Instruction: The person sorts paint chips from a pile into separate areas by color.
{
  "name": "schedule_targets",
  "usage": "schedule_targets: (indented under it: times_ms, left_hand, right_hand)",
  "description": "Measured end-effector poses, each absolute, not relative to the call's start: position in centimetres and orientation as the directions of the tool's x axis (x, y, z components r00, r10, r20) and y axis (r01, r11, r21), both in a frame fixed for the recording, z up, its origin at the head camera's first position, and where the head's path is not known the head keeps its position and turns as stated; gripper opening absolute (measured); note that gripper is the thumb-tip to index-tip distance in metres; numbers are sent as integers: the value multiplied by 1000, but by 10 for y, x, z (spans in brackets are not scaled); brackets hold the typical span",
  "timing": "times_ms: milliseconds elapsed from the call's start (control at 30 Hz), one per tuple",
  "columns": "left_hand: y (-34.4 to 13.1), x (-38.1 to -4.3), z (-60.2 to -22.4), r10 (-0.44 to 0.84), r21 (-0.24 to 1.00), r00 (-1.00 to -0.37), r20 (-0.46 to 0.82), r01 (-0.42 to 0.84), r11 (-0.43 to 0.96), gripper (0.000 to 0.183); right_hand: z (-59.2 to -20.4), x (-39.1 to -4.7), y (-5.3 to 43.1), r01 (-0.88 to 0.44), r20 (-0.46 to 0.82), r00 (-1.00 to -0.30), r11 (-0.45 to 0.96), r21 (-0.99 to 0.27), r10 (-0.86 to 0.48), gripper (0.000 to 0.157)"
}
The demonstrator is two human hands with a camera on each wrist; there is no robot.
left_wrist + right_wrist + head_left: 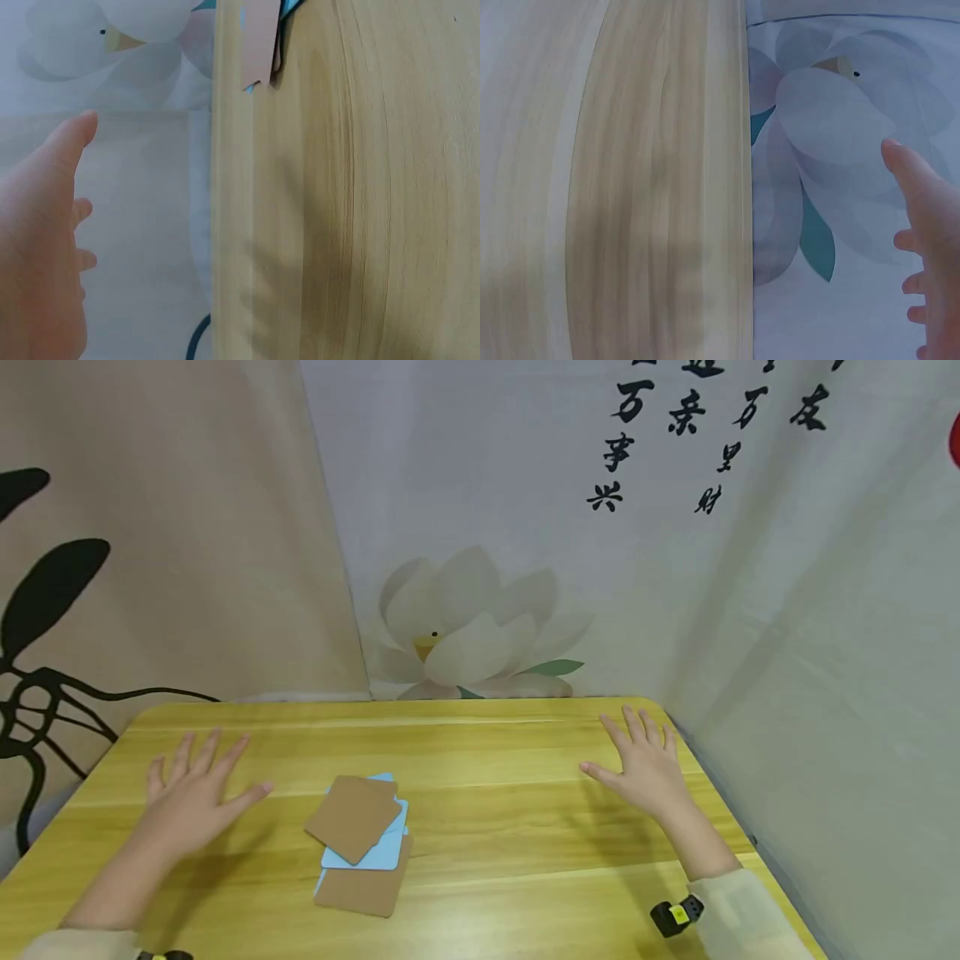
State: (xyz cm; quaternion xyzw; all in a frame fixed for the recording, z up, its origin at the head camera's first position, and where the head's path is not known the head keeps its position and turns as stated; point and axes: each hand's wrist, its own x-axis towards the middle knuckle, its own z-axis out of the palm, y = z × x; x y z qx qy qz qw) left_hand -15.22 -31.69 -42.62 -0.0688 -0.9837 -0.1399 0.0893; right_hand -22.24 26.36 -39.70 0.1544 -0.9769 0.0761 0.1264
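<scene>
Hovering empty and spread-fingered, the bare left hand point(186, 810) at lower left and bare right hand point(648, 772) at lower right look pre-handling to us, probably needing an inward reach toward the brown-and-light-blue square card pile point(354, 818), lower centre.

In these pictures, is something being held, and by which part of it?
Nothing is held: the left hand and right hand are spread and empty; the cards lie on the table.
</scene>
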Motion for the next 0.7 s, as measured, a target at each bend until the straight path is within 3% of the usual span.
schedule_targets:
  times_ms: [700]
  left_hand:
    - [-302, -148, -432, 238, 294, -935, 263, 313, 903, 87]
  right_hand:
    - [-395, -206, 206, -400, 309, -887, 905, -144, -342, 91]
